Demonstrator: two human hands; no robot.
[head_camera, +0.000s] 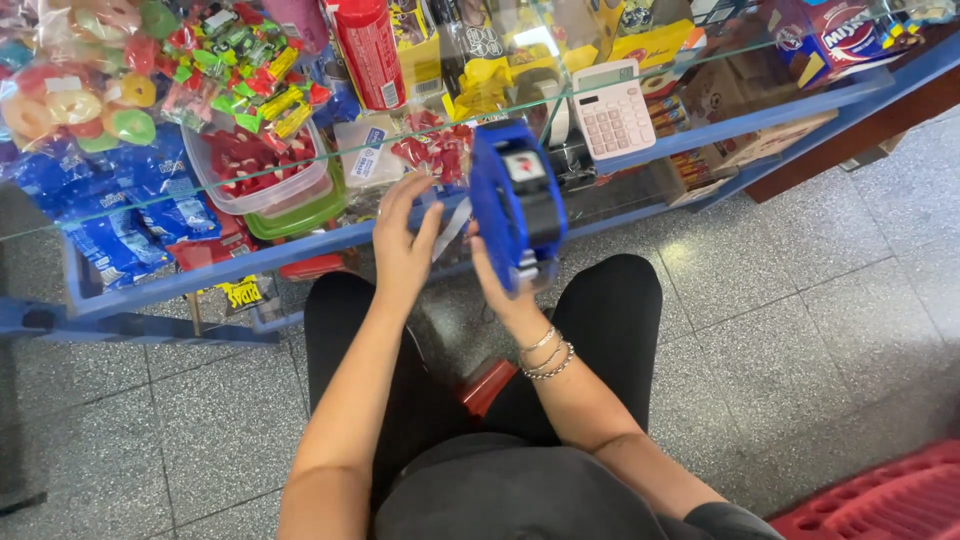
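My right hand (497, 285) grips a blue price-label gun (517, 195) by its lower end and holds it upright over my lap, in front of a glass counter. My left hand (403, 240) is raised beside the gun, fingers spread, pinching a thin pale strip of label tape (452, 228) that runs from the gun's side. Bracelets sit on my right wrist. I sit with black-trousered legs apart.
A blue-framed glass counter (300, 245) stands just ahead, packed with sweets, a clear tub of red candies (255, 170), blue packets (130, 215) and a red can (368, 50). A white calculator (612, 108) lies on the glass. A red crate (880, 500) sits low right on the speckled floor.
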